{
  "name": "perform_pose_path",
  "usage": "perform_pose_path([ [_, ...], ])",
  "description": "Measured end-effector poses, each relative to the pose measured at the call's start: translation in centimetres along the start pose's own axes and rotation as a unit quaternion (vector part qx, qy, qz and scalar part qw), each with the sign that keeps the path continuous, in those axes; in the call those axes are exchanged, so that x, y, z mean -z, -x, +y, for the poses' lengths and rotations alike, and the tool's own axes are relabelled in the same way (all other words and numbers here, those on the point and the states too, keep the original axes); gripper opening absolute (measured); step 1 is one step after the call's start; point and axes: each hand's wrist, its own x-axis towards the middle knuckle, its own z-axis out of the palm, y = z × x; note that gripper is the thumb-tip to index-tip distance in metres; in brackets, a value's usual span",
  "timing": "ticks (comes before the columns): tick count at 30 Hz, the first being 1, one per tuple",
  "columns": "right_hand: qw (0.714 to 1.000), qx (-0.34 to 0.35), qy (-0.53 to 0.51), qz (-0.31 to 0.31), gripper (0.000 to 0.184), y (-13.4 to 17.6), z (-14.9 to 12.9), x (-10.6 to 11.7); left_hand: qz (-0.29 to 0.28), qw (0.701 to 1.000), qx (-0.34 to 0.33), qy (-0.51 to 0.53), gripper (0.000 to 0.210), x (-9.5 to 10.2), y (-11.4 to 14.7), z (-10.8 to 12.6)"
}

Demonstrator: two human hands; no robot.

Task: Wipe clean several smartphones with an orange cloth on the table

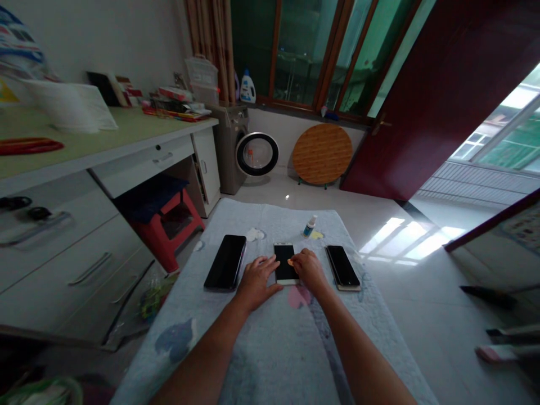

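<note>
A white-framed smartphone [284, 271] with a dark screen lies flat on the cloth-covered table. At its left edge rests my left hand [256, 281], fingers stretched out and touching the phone's side, thumb near the lower corner. My right hand [310, 270] pinches a small orange piece [290, 262], which sits against the screen; its material is too small to tell. A larger black phone [226, 263] lies left of my left hand. Another black phone [342, 267] is to the right of my right hand. Behind the middle phone stands a small white-capped bottle [309, 226] with a blue label.
A patterned light-blue cloth [278, 349] covers the table. To the left are a drawer desk [147, 154] and a red stool [179, 225]. Farther back are a washing machine [230, 152] with its door swung out, a round wooden tabletop [323, 153] and a dark red door [417, 101].
</note>
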Motion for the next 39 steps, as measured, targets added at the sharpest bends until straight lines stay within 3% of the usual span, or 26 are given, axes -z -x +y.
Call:
perform_pose_path([
  [5,0.999,-0.031,0.026,0.012,0.022,-3.6,0.4,-0.8,0.003,1.000,-0.001,0.002,0.061,-0.1,0.0,-0.1],
  [9,0.999,-0.040,0.027,0.025,0.023,-4.6,-0.2,-1.3,0.009,1.000,-0.002,0.006,0.062,-0.2,0.0,-0.2],
  [14,0.999,0.020,0.028,0.011,0.023,-2.6,-1.9,-1.7,0.032,0.999,0.021,0.012,0.079,-0.7,-0.1,-0.4],
  [19,0.997,0.078,0.001,-0.018,0.022,0.9,-3.5,-1.3,0.035,0.999,0.003,0.012,0.072,-0.7,0.0,-0.3],
  [25,0.996,0.086,-0.025,-0.031,0.020,2.6,-1.9,0.0,0.008,1.000,0.001,0.005,0.062,0.0,0.1,0.1],
  [32,1.000,-0.010,0.018,0.002,0.022,-1.1,0.9,-0.3,-0.001,1.000,0.010,0.004,0.064,0.0,0.0,0.1],
  [39,0.996,-0.035,0.077,-0.009,0.027,-5.6,0.1,-1.2,0.002,1.000,0.007,0.009,0.064,0.2,0.0,0.2],
])
